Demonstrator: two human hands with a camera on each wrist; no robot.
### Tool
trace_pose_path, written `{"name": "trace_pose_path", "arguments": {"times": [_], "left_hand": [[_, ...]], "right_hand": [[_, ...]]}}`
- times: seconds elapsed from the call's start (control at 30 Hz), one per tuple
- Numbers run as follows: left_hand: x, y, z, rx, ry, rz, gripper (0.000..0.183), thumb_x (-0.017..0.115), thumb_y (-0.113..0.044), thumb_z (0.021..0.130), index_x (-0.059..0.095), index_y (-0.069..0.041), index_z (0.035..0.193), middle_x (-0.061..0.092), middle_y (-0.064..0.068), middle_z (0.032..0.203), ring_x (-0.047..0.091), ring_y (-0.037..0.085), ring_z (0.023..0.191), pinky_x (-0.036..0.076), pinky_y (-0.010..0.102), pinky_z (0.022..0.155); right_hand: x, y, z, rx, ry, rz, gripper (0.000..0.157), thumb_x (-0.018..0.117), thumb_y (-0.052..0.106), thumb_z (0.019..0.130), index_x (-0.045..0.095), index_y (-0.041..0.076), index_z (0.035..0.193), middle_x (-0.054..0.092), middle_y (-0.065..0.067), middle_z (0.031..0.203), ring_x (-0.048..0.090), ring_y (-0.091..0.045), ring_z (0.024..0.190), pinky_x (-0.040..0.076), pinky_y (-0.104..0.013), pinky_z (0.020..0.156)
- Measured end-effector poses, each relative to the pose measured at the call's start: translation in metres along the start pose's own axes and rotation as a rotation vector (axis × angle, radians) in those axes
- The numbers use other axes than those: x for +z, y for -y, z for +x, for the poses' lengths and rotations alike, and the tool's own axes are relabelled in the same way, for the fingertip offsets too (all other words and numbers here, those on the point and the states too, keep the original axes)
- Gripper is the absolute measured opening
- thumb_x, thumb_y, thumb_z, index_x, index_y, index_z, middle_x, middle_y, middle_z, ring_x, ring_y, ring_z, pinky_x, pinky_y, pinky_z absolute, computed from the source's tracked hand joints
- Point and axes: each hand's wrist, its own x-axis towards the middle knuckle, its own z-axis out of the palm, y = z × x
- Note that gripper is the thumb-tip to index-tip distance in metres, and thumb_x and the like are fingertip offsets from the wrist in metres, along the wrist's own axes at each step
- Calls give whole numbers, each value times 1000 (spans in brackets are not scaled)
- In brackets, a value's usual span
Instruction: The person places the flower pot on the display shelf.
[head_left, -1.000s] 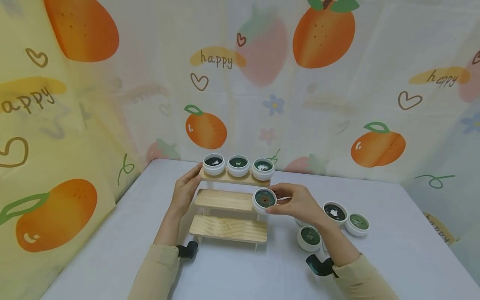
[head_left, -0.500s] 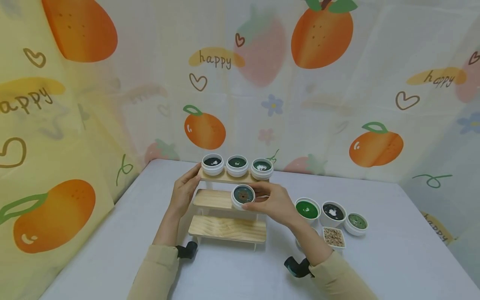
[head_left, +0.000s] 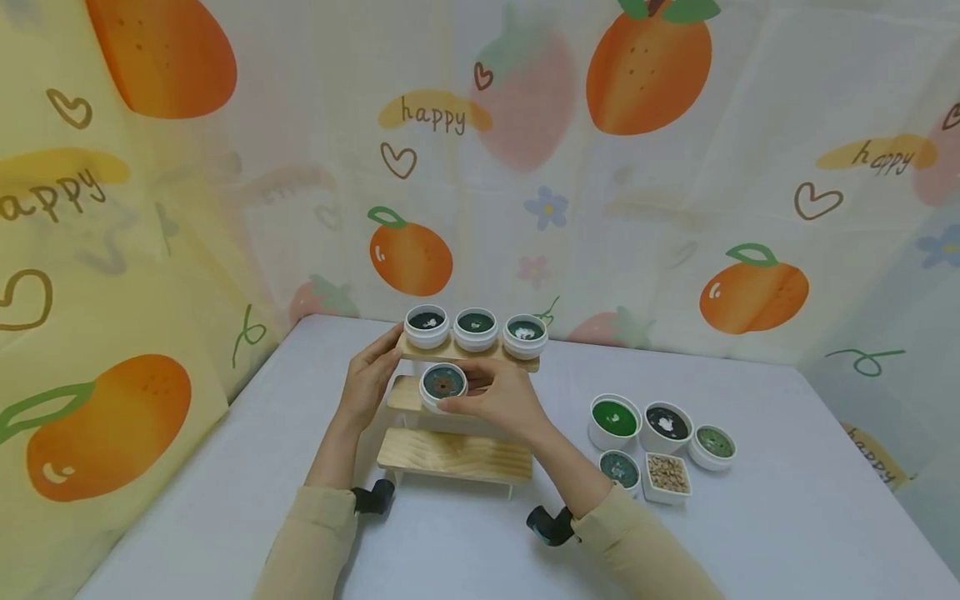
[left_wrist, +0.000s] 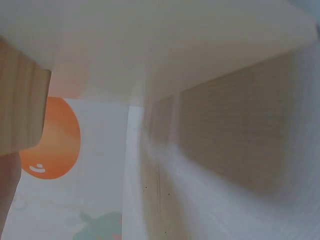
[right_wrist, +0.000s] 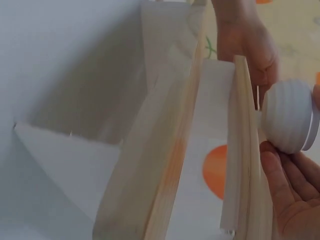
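A three-tier wooden stand (head_left: 457, 455) is on the white table. At its left end, my left hand (head_left: 366, 385) holds the top board. My right hand (head_left: 504, 398) pinches a small white bowl (head_left: 443, 384) with teal filling and a brown middle, at the left part of the middle tier. In the right wrist view the same ridged bowl (right_wrist: 287, 115) shows close to a board; whether it touches cannot be told. The top tier bears three white bowls (head_left: 475, 330) with dark or green filling. The left wrist view shows mostly the boards' undersides (left_wrist: 230, 120).
Right of the stand are a bowl with bright green filling (head_left: 615, 417), a black-filled bowl (head_left: 667, 425), a pale green one (head_left: 714, 447), a teal one (head_left: 619, 472) and a square dish of tan bits (head_left: 667, 477). A fruit-print cloth (head_left: 637, 208) hangs behind.
My right hand has carried the teal-filled bowl leftward along the middle tier, from its right end to near its left end. The left hand stays on the stand.
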Motion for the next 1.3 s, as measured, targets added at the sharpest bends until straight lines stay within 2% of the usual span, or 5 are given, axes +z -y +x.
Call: {"name": "trace_pose_path", "arguments": {"times": [0.27,0.6,1.0,1.13,1.3], "left_hand": [[0,1,0,10,13,-9,51,42,-11,104,32,2,152,31,13,162,26,25,152,21,34,128],[0,1,1,-1,7,-10,51,43,-12,104,33,-1,153,33,13,161,44,-4,134,31,23,122],[0,3,1,8,1,-5,51,44,-14,104,34,-1,152,32,15,161,48,-8,129,40,10,110],[-1,4,1,0,1,-4,51,44,-14,104,34,-2,152,33,13,161,47,-7,130,38,15,115],[-1,3,1,-11,-2,7,52,44,-15,104,34,-3,153,34,10,161,39,8,144,30,28,124]], "right_hand": [[15,7,7,8,-4,32,52,88,26,72,71,12,119,76,-6,109,73,-17,91,61,-22,75],[26,10,12,25,-12,15,49,87,29,74,71,12,117,77,-5,107,74,-14,88,61,-21,71],[32,9,14,51,-28,29,48,87,31,73,72,12,115,77,-5,106,74,-14,89,61,-22,70],[36,8,15,50,-38,35,47,87,30,73,73,12,114,78,-5,104,74,-12,87,60,-21,69],[37,8,14,45,-48,51,46,87,30,73,73,12,113,78,-6,104,75,-13,87,61,-21,69]]}}
